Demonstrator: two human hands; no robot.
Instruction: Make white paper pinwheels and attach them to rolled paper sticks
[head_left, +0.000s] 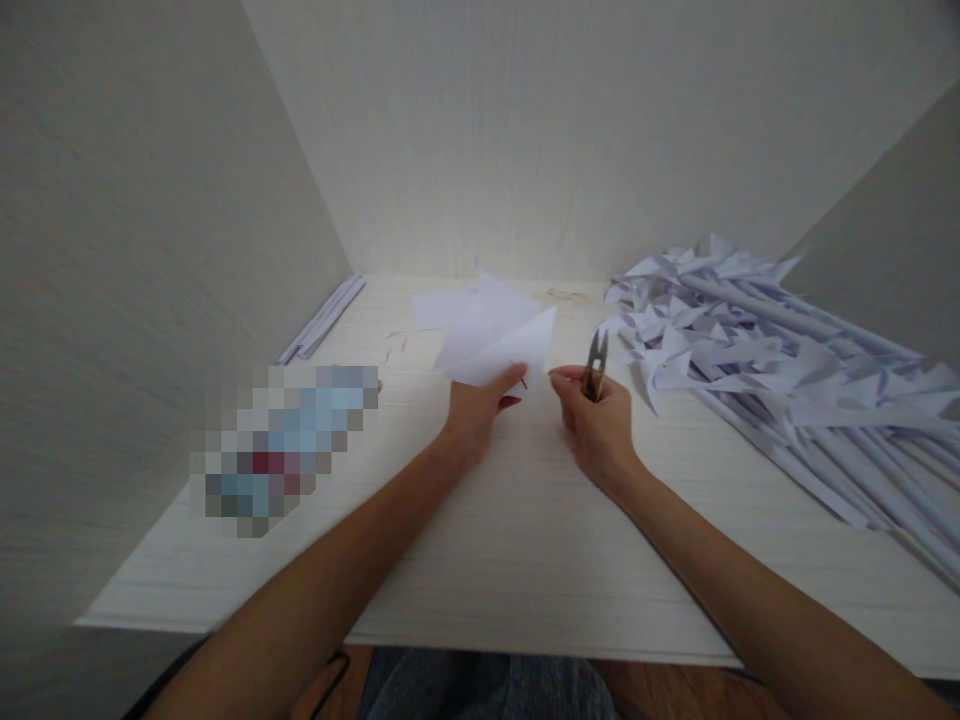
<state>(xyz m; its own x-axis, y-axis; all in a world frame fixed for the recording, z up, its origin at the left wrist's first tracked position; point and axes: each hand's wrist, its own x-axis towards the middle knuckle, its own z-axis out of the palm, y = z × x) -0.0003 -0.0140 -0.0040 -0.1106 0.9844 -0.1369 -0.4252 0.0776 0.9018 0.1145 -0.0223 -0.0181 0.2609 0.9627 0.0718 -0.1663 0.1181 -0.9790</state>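
1. Folded white paper triangle [510, 352] — head view: it sits over the middle of the bench [525, 540], lifted at its near corner by the left hand [474, 410], with more loose white sheets [465, 310] lying under and behind it.
2. Step in hand, as I judge it: the paper is being presented for a cut, with the snips not yet on it.
3. Next move, as I judge it, calls for bringing the blades to the paper's edge while the left hand keeps the sheet taut and steady.
4. Left grip: thumb and fingers pinched closed on the triangle's lower corner.
5. Right hand [596, 425]: its grip is clenched around small thread snips [596, 365], blades pointing up and slightly parted, just beside the paper but apart from it.
6. To the right lies a heap of paper pinwheels on rolled paper sticks [780, 360]; a few rolled sticks [326, 318] rest by the left wall.
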